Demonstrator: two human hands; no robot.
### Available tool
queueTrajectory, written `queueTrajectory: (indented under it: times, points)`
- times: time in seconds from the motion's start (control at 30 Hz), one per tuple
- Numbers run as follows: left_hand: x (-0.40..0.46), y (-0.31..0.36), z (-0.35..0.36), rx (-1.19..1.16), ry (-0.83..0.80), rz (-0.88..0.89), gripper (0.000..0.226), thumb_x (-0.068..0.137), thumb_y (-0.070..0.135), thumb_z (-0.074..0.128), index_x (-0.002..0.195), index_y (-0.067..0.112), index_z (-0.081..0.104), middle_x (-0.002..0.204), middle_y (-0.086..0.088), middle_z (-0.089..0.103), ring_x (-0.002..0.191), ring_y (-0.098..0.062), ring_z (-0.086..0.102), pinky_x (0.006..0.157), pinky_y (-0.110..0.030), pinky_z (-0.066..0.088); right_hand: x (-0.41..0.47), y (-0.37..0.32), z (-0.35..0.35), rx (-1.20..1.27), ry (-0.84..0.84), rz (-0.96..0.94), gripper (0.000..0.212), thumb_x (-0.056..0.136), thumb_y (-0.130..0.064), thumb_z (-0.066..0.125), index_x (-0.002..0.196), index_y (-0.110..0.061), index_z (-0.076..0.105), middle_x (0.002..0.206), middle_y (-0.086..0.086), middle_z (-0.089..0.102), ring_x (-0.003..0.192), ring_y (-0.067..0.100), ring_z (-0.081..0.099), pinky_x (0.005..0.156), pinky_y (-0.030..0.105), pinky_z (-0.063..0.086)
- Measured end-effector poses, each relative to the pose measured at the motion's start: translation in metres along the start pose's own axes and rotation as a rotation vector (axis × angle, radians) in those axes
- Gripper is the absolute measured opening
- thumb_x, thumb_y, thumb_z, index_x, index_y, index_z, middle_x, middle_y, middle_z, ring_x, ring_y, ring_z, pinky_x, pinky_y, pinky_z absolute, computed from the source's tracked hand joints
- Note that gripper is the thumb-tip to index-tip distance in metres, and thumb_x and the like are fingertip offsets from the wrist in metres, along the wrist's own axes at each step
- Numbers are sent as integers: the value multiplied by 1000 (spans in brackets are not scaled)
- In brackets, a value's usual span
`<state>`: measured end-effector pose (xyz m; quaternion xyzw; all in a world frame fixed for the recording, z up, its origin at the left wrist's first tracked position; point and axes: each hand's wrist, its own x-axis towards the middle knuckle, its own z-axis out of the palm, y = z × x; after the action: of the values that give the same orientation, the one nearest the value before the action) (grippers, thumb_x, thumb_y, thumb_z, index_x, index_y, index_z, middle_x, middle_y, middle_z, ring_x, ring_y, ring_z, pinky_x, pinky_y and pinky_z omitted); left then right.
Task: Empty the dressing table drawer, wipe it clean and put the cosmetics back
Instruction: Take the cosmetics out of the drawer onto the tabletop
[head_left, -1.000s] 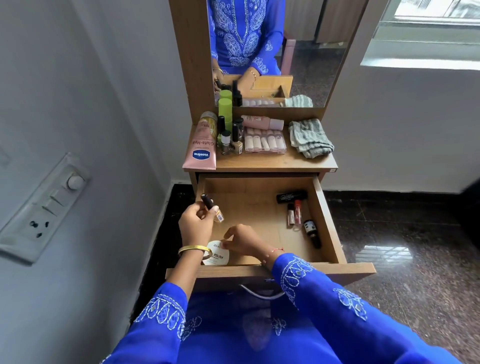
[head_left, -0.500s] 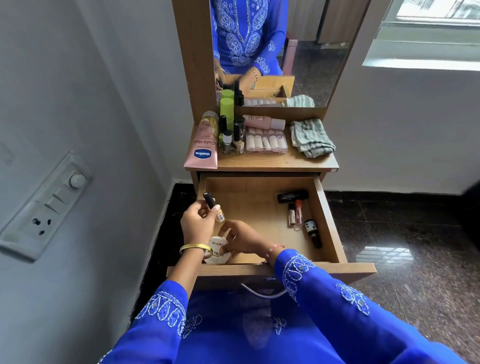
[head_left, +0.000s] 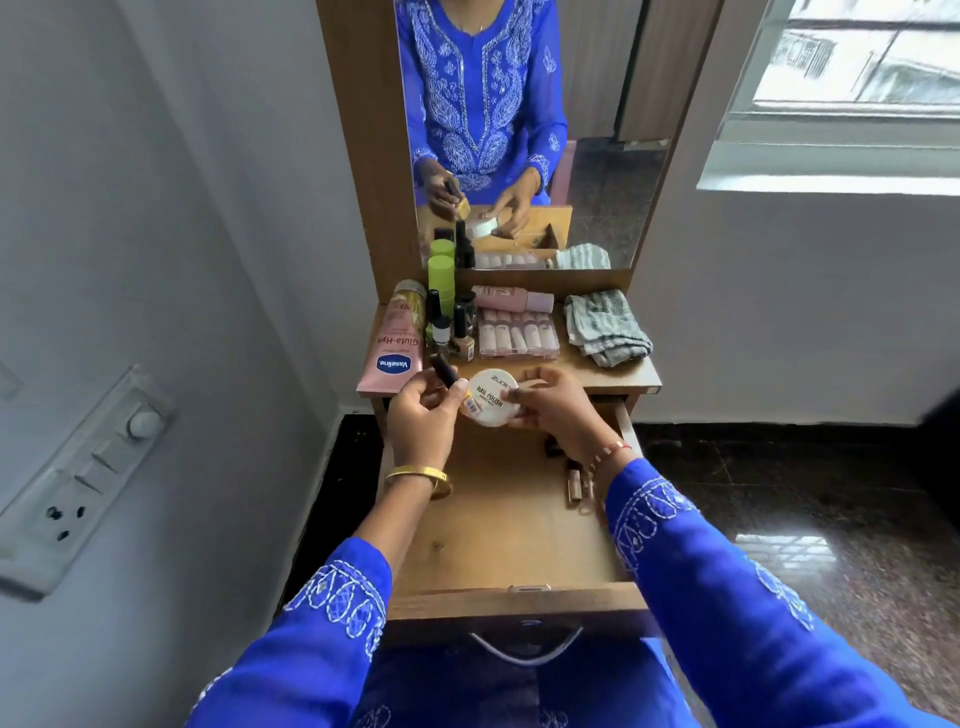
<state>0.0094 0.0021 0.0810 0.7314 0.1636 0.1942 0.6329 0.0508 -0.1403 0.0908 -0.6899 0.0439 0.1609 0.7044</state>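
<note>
White nail polish tub (head_left: 491, 396) gripped in right hand (head_left: 553, 410); left hand (head_left: 423, 415) clutches small bottle (head_left: 451, 375) beside it.

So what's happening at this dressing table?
A person is clearing out the open drawer. The right hand holds a round white nail polish tub, and the left hand grips a small nail polish bottle, both lifted near the tabletop. Tubes, bottles and a folded cloth already sit there. A few small cosmetics remain in the drawer.
</note>
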Motion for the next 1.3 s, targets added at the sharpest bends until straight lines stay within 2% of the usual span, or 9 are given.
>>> queueTrajectory:
  times: [0.1, 0.2, 0.37, 0.47, 0.63, 0.83, 1.0, 1.1, 1.3]
  points:
    - [12, 19, 24, 57, 6, 69, 26, 79, 15, 70, 100, 1, 67, 89, -4, 66, 76, -10, 58, 57, 1, 40, 16, -20, -13, 110, 137, -42, 22, 82, -1, 66, 97, -6, 52, 91, 14, 64, 66, 18, 61, 49, 19, 54]
    - [22, 33, 46, 147, 2, 103, 27, 78, 19, 70, 101, 3, 68, 90, -4, 68, 79, -10, 55, 60, -8, 34, 30, -32, -22, 205, 253, -39, 19, 82, 0, 66, 89, -6, 49, 80, 13, 60, 58, 17, 55, 47, 20, 54]
    - [40, 41, 71, 247, -51, 79, 22, 77, 19, 71, 95, 6, 70, 92, -12, 72, 82, -21, 64, 64, -19, 38, 50, -41, -28, 217, 353, -52, 23, 80, 1, 69, 87, -5, 47, 95, 19, 58, 62, 22, 60, 43, 21, 54]
    - [49, 42, 81, 314, -71, 73, 23, 76, 16, 71, 97, 5, 71, 96, -15, 72, 90, -27, 66, 70, -22, 42, 60, -41, -26, 131, 397, -35, 26, 79, 1, 69, 90, -4, 46, 102, 21, 60, 75, 31, 65, 59, 31, 57]
    - [63, 42, 85, 407, -115, 53, 21, 79, 10, 66, 99, 5, 69, 98, -14, 71, 91, -28, 65, 67, -22, 40, 71, -40, -26, 90, 406, -13, 24, 81, 3, 66, 83, -7, 45, 93, 16, 58, 57, 22, 61, 62, 35, 55]
    - [67, 43, 94, 479, -108, 69, 21, 81, 7, 60, 101, 7, 68, 103, -15, 70, 96, -30, 62, 73, -27, 44, 79, -40, -28, 4, 458, -33, 21, 80, 3, 67, 91, -4, 51, 93, 15, 59, 71, 24, 64, 72, 37, 59]
    - [67, 45, 101, 486, -77, 36, 12, 81, 7, 59, 91, 5, 66, 98, -15, 70, 93, -32, 61, 67, -27, 38, 83, -39, -31, -76, 491, -18, 18, 81, 1, 66, 91, -7, 55, 95, 17, 66, 72, 25, 67, 62, 32, 58]
    - [68, 48, 104, 463, -59, 0, 12, 82, 4, 55, 88, 2, 65, 99, -16, 69, 94, -31, 61, 67, -27, 38, 87, -38, -28, -102, 498, -11, 23, 80, 2, 65, 101, -4, 59, 103, 19, 67, 87, 28, 69, 79, 42, 58]
    - [70, 46, 105, 403, -93, -49, 30, 85, 5, 53, 114, 4, 61, 113, -12, 66, 107, -29, 59, 88, -32, 45, 88, -38, -26, -156, 501, -42, 28, 78, 0, 64, 106, -5, 62, 107, 16, 67, 100, 29, 65, 91, 42, 53]
